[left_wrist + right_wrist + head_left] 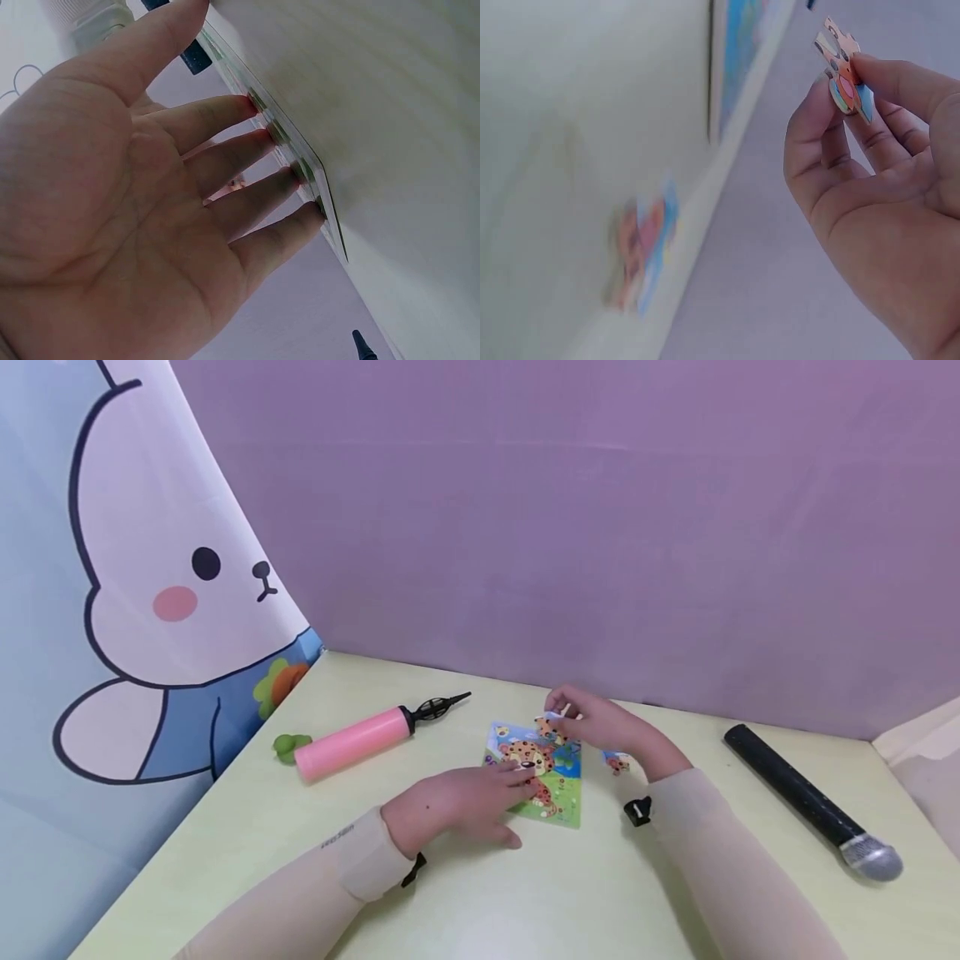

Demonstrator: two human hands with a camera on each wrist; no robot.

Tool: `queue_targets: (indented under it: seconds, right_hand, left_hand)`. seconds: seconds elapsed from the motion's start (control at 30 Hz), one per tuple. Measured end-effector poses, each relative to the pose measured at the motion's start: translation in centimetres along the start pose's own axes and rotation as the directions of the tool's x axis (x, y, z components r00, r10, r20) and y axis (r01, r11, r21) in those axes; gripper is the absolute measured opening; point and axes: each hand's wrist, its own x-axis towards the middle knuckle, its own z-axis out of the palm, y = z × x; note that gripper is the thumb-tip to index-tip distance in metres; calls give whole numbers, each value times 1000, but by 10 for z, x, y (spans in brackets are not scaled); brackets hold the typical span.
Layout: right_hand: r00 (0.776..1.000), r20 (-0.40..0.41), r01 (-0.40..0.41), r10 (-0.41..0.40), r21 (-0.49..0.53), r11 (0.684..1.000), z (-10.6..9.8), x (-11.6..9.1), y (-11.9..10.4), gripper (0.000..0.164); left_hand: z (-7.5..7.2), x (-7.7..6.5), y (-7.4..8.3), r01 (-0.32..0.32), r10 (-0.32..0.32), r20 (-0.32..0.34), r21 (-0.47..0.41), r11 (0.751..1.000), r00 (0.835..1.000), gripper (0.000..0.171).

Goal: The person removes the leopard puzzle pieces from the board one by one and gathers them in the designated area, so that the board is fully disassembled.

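Observation:
A jigsaw board with a spotted leopard cub picture lies flat on the table. My left hand rests on its lower left part; in the left wrist view the extended fingertips press on the board along its edge. Between thumb and index finger, my right hand pinches a puzzle piece, spotted orange with blue. It is held up over the board's upper right corner. Another loose piece, similar in colour, lies on the table just right of the board, below the right wrist.
To the left lies a pink hand pump with a black nozzle, a small green toy at its end. A black microphone with a silver head lies at the right. A purple wall rises behind the table.

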Motion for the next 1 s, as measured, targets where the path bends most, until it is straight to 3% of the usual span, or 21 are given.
queue_targets:
  seconds: [0.37, 0.63, 0.83, 1.0]
  right_hand:
    - [996, -86, -26, 27, 13, 1000, -47, -54, 31, 28]
    - [991, -53, -119, 122, 50, 992, -65, -93, 63, 28]
    - [987, 37, -157, 154, 101, 982, -60, -99, 88, 27]
    - [987, 46, -157, 154, 74, 985, -57, -95, 96, 25]
  left_hand:
    - [2, 0, 1, 13, -13, 0, -2, 1000, 1000, 85]
    - [1, -1, 2, 2, -2, -11, 21, 1000, 1000, 84]
    - [1, -3, 2, 13, -13, -2, 7, 1000, 1000, 84]
    - [1, -4, 2, 9, -9, -8, 10, 1000, 1000, 84]
